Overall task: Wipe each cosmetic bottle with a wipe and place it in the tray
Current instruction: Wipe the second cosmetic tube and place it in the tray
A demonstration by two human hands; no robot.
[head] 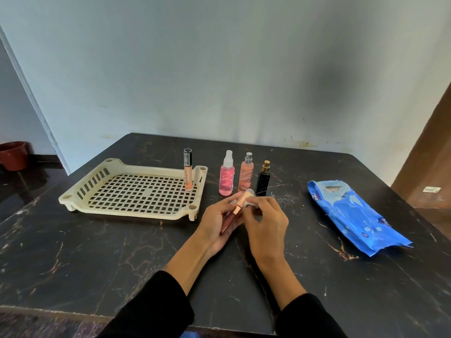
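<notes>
My left hand [220,222] is curled around a thin pink lip gloss tube with a shiny rose-gold cap [231,214]. The tube is tilted, with its cap end pointing up and away from me. My right hand [264,225] is closed on a small white wipe [250,202] and presses it on the cap end of the tube. Both hands are above the dark marble table [122,264], in front of me.

To the left sits the cream plastic tray with a grid of holes [136,191]. One tall peach tube with a black cap [188,170] stands upright in its far right corner. Just right of the tray, three bottles stand in a row on the table: a pink spray bottle [227,175], a peach spray bottle [246,174] and a black bottle with a gold top [263,180]. A blue pack of wipes [358,215] lies far to the right.
</notes>
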